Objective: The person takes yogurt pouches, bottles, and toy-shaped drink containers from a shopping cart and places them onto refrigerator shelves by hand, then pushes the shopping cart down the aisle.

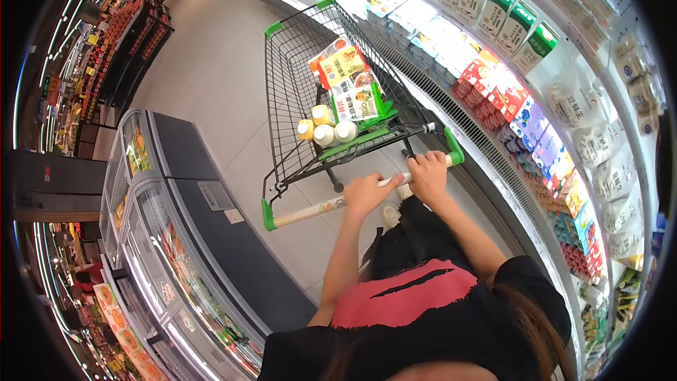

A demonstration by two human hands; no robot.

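Both of my hands are closed around the pale handle point(303, 214) of a shopping cart point(289, 85), which has green corner caps. My left hand point(368, 193) grips near the middle of the bar. Close beside it, my right hand point(428, 173) wraps the bar nearer its right end. In the wire basket lie food packets, among them a yellow packet point(341, 65) and a white and green packet point(358, 102). Several bottles with white or yellow caps stand nearer the handle, including a white-capped bottle point(345, 131).
A refrigerated shelf point(458, 109) with cartons, yogurt packs and bagged goods runs along the right, close to the cart. Glass-topped freezers point(190, 240) line the left. Tiled floor point(218, 49) stretches ahead, past a dark display rack point(137, 56) at the far left.
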